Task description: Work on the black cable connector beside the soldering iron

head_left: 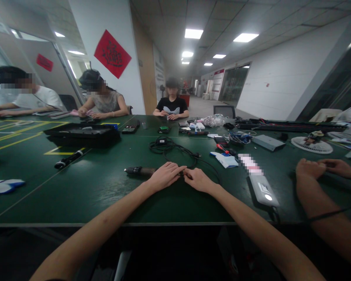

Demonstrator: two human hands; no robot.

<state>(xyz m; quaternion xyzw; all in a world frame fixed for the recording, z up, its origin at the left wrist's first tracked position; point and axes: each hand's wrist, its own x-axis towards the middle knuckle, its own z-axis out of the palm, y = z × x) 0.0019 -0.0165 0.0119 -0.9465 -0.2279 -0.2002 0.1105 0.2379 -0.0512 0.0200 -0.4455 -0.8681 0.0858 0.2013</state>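
Note:
A dark electric screwdriver (140, 171) lies across the green table (105, 195), its metal tip pointing left and its rear end under my left hand (165, 175). That hand rests over the tool, fingers pointing right and wrapped partly round it. Beside it, at the tool's cable end, my right hand (197, 179) has its fingers pinched together on the black cable (178, 146); the exact grip is small and partly hidden. The cable loops behind both hands and has a plug near its right part.
Blue-white gloves (226, 159), a red-handled screwdriver (222, 148) and a white device (263, 190) are at the right. Another person's hands (311, 168) are at the far right. A black tray (82, 134) and a black tool (69, 159) sit left. People sit across the table.

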